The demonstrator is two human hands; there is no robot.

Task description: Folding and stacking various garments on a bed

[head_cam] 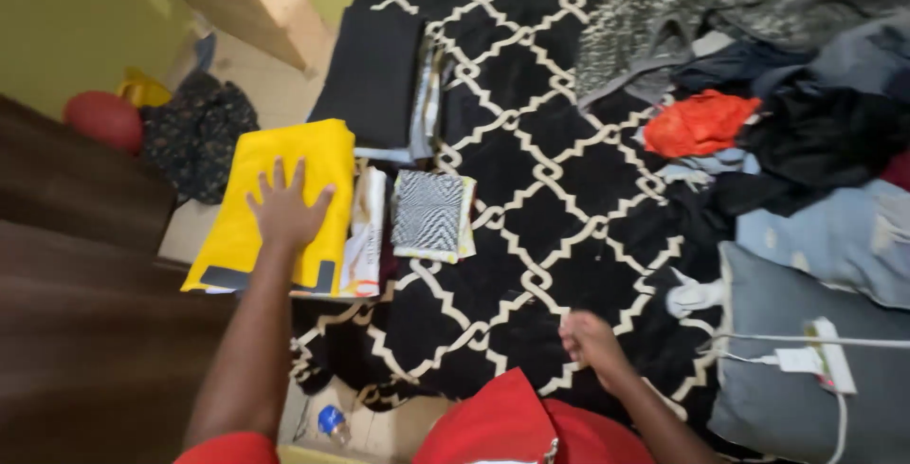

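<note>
My left hand (284, 206) lies flat with spread fingers on a folded yellow garment (303, 156) at the left edge of the bed. That garment tops a small stack of folded clothes (365, 236). My right hand (590, 339) is loosely curled, resting on the black-and-white patterned bedspread (531, 142) near the bed's front edge; nothing shows in it. A small folded zigzag-patterned cloth (431, 215) lies just right of the yellow garment. A folded black garment (373, 75) sits further back.
A heap of unfolded clothes (806, 113), with an orange piece (700, 123), fills the right side. A grey pillow (787, 398) carries a white power strip (832, 355) with cable. Dark wooden furniture (85, 331) stands at left; a red ball (104, 120) lies on the floor.
</note>
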